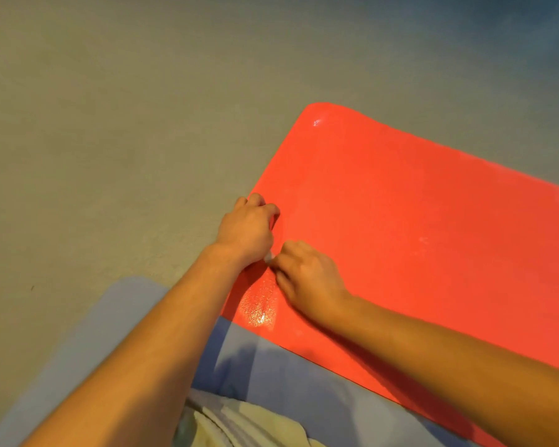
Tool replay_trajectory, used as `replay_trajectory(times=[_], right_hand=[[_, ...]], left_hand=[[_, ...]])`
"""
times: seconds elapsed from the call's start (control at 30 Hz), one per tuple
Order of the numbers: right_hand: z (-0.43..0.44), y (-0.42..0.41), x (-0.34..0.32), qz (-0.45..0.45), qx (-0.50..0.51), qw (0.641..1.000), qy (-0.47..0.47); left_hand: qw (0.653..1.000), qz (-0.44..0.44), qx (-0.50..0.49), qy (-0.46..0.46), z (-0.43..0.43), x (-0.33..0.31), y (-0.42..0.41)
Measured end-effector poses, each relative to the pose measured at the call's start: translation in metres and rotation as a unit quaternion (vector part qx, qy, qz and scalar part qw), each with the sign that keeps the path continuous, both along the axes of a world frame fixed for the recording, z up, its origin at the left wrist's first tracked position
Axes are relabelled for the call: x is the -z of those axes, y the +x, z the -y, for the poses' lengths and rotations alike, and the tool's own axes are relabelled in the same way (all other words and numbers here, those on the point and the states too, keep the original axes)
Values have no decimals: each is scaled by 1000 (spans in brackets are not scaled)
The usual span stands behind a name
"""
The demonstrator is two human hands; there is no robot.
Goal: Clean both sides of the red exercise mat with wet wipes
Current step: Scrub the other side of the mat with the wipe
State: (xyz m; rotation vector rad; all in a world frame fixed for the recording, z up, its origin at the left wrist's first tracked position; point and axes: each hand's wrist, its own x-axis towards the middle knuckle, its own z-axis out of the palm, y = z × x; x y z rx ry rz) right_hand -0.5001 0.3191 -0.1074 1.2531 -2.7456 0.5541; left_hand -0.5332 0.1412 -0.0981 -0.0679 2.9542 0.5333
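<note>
Working at the short end of the red mat [417, 221] on the floor [110, 124], we pinch a wet wipe [268, 257] in our right hand [307, 275]; our left hand [246, 230] curls at that edge, its hold unclear. Bunched small, the wipe may miss patches.

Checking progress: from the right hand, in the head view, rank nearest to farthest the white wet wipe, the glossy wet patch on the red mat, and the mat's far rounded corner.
1. white wet wipe, pinched in the right hand.
2. glossy wet patch, just left of the wrist.
3. far rounded corner of the mat, well ahead.
</note>
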Motion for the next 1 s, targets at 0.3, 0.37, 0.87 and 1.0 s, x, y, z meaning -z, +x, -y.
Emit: replay_trajectory(times=[0.3, 0.37, 0.87, 1.0], right_hand=[[-10, -77, 4, -51, -12, 999, 4], [-6, -122, 3, -64, 79, 995, 7], [-23, -110, 8, -69, 10, 998, 9], [-15, -188, 5, -89, 118, 989, 29]], left_hand=[[1000, -19, -3, -24, -18, 0, -6], [999, -28, -9, -24, -17, 2, -7], [999, -17, -3, -52, -20, 4, -9], [998, -14, -1, -56, -19, 4, -11]])
